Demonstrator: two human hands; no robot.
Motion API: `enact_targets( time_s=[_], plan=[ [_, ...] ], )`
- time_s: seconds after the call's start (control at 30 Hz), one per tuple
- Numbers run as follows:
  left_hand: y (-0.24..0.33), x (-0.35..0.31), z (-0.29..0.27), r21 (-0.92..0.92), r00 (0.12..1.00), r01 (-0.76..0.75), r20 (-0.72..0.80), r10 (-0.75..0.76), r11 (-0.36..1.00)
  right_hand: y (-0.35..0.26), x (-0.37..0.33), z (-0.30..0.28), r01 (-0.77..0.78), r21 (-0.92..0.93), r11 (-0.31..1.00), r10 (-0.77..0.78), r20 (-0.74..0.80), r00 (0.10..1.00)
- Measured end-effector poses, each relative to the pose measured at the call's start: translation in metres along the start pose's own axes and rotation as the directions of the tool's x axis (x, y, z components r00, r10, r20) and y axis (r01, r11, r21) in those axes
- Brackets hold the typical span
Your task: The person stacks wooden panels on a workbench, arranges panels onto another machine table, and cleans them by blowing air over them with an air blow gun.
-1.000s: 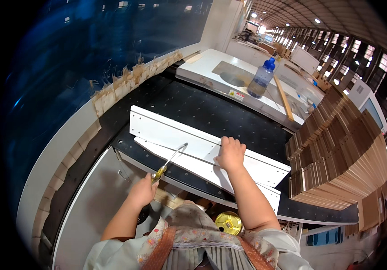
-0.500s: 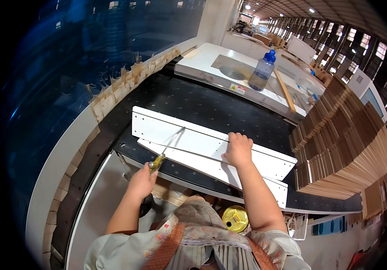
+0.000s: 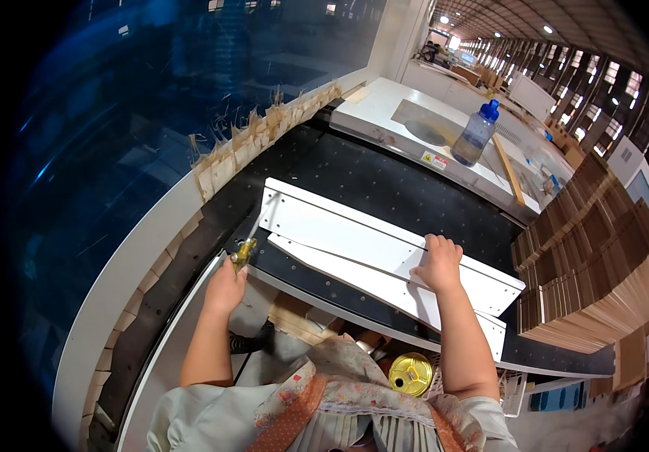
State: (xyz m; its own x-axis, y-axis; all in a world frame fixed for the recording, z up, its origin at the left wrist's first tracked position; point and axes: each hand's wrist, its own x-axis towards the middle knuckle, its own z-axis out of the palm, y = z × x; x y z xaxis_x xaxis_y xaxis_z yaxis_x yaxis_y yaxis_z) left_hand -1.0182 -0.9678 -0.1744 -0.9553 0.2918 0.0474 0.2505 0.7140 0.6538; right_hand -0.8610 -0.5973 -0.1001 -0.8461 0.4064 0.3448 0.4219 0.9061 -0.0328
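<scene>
My left hand [image 3: 223,291] is closed round the handle of a yellowish air blow gun [image 3: 244,251]. The gun's long thin nozzle reaches over the left end of a long white panel [image 3: 339,230], close to the small drilled holes there. With its fingers over the far edge, my right hand [image 3: 440,265] grips this panel right of its middle. A second white panel [image 3: 362,282] lies partly underneath, nearer to me and slightly skewed. Both rest on a black tabletop [image 3: 317,162] dotted with small points.
Stacked brown boards [image 3: 600,264] stand at the right. Behind the table, a blue-capped bottle [image 3: 474,137] and a wooden strip [image 3: 508,170] sit on a white machine surface. A blue transparent screen [image 3: 151,120] curves along the left. Below the table edge is a yellow round tin [image 3: 410,374].
The air blow gun's nozzle has moved left along the upper panel, from left of its middle to its left end. My right hand keeps its grip. The whole view has shifted.
</scene>
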Motion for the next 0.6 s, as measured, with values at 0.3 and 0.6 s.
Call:
enact_targets(
  time_s=[0.3, 0.6],
  plan=[
    [0.014, -0.023, 0.011, -0.056, 0.983, -0.093, 0.154, 0.100, 0.994, -0.001, 0.000, -0.003, 0.011, -0.107, 0.994, -0.007, 0.040, 0.999],
    [0.030, -0.085, 0.072, -0.177, 0.889, -0.267, 0.335, 0.313, 0.948, -0.026, 0.026, -0.018, 0.081, 0.086, 0.993, -0.103, 0.305, 0.947]
  ],
)
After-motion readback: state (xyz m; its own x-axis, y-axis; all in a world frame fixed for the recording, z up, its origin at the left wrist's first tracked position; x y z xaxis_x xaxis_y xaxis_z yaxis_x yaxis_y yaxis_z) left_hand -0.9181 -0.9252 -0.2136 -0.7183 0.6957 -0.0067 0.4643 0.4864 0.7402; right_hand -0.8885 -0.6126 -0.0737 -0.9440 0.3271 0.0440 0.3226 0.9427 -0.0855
